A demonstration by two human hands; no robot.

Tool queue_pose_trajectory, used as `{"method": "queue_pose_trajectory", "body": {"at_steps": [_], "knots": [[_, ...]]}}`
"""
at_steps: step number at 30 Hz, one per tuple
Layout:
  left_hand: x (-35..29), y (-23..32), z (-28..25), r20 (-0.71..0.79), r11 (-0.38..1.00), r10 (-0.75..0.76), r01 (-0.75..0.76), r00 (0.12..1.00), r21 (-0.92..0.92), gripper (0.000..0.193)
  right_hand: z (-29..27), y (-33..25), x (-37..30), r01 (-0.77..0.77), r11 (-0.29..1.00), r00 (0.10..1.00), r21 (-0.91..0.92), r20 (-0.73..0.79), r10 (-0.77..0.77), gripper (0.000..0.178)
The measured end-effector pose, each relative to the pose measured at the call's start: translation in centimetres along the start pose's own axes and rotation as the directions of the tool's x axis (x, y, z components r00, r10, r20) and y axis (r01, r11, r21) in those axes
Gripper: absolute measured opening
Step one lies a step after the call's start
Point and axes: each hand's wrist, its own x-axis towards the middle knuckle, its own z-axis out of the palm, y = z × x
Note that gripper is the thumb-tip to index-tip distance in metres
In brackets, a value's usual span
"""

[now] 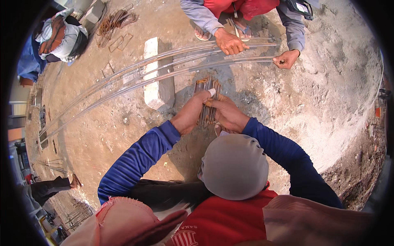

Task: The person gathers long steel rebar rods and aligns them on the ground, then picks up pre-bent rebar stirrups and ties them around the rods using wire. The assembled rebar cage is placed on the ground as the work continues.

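A compact bundle of thin, rusty steel bars [208, 85] rests on the ground in front of me. My left hand [193, 110] is closed on the bundle's left side, its thumb tipped with something white. From the other side my right hand [230, 115] is closed against the bundle's middle, and its fingertips meet those of the left. Whatever is pinched between the fingertips is too small to make out. Below the hands, a rounded grey cloth-covered shape [234, 166] hides part of the ground.
Long steel rods [180, 69] curve across a pale concrete block [158, 82]. Beyond them a co-worker's hands [230, 42] touch the rods' right ends. Rusty bent bars [117, 24] lie at the far left. Pale sand [336, 82] is heaped at right. Another person's bare foot [75, 181] shows at left.
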Motion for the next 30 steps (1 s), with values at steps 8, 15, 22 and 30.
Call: {"method": "queue_pose_trajectory", "body": {"at_steps": [8, 15, 22, 30], "knots": [[7.3, -0.4, 5.6, 0.219, 0.974, 0.088, -0.13, 0.972, 0.185, 0.045, -7.0, -6.4, -4.9, 0.067, 0.997, 0.99, 0.026, -0.13, -0.063, 0.025], [14.1, -4.3, 1.0, -0.238, 0.846, -0.044, -0.091, 0.97, -0.526, 0.049, -13.3, -10.7, -9.7, 0.032, 0.999, 0.936, -0.003, -0.35, -0.031, 0.023], [18.5, -3.0, -8.1, -0.479, 0.162, 0.042, -0.479, 0.877, -0.863, 0.07, -18.3, -14.0, -11.4, 0.076, 0.996, 0.872, -0.046, -0.482, -0.089, 0.025], [19.3, -1.3, -10.5, -0.443, -0.076, 0.519, -0.477, 0.731, -0.876, 0.08, -19.8, -15.6, -11.5, 0.165, 0.985, 0.801, -0.042, -0.577, -0.159, 0.02]]}}
